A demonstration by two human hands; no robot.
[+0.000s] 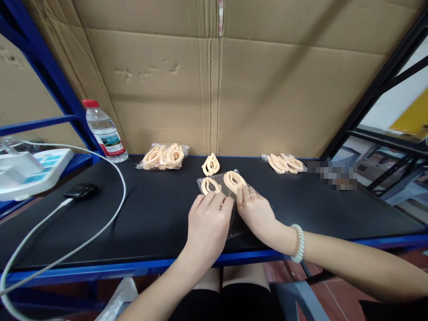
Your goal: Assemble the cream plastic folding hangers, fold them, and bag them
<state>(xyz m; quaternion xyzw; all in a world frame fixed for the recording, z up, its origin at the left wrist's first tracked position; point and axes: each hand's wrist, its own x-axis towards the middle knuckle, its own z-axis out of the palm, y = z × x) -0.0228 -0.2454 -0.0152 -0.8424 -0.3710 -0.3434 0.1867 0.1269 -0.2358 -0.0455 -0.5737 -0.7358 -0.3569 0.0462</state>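
A clear plastic bag (pixel 219 183) lies on the black tabletop (pixel 150 218) with two peach-coloured hair clips (pixel 234 180) inside it. My left hand (pixel 207 227) rests palm down on the bag's near end, fingers stretched flat. My right hand (pixel 256 211) presses flat on the bag beside it, fingertips at the right clip. A bead bracelet (pixel 299 243) sits on my right wrist. One loose clip (pixel 211 165) lies just beyond the bag.
A filled bag of clips (pixel 163 157) lies at the back left and another pile (pixel 284 163) at the back right. A water bottle (pixel 104 131), a white power strip (pixel 30 171), a black device (pixel 81 190) and a white cable (pixel 110 165) occupy the left. Cardboard (pixel 217 76) forms the back wall.
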